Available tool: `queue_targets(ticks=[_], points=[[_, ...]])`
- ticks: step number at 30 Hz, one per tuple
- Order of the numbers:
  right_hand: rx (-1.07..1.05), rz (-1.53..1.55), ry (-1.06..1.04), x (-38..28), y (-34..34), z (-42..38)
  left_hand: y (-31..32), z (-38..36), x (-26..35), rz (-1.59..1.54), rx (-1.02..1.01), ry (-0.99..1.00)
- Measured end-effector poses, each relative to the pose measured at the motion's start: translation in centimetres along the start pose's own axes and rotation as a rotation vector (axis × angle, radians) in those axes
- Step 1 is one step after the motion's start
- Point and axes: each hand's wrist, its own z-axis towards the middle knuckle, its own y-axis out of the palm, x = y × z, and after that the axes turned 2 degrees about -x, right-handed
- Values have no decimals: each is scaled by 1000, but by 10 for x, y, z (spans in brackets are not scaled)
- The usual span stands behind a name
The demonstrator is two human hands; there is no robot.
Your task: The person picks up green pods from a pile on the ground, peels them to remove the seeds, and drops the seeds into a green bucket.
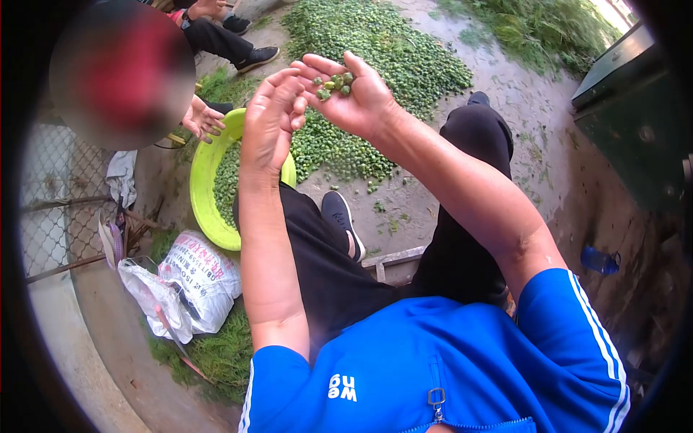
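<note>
My right hand (354,97) is turned palm up and holds several small, roundish green seed pods (334,85) in its cupped palm. Right beside it, my left hand (271,119) has loosely curled fingers that reach the fingertips of the right; I see nothing held in it. Below the hands stands a yellow-green plastic basin (205,209), partly hidden by my left forearm, with many similar pods (227,180) inside. A broad pile of these pods (361,50) covers the floor beyond my hands.
Another person's hand (203,119) is open beside the basin, and a further person's legs and shoe (258,58) are at top left. A white sack (206,270) lies on feathery greens at left. More greens (541,29), a dark green box (635,115) and a blue bottle (600,260) are right.
</note>
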Motion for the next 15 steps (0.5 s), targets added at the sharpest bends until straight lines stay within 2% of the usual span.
queue_targets(ticks=[1,3,5,10,13,15], points=[[-4,-30,-9,1,-1,1,3,0,-5,218,14,39],[24,-11,-20,0,-2,0,4,3,-16,273,24,50],[16,-104,-25,0,0,0,11,5,-24,639,80,202],[40,-178,-37,0,-3,-2,3,12,-37,821,79,229],[64,-179,-15,3,-3,-1,8,11,-35,896,59,338],[86,-166,-20,5,-3,-2,16,8,-31,1135,106,426]])
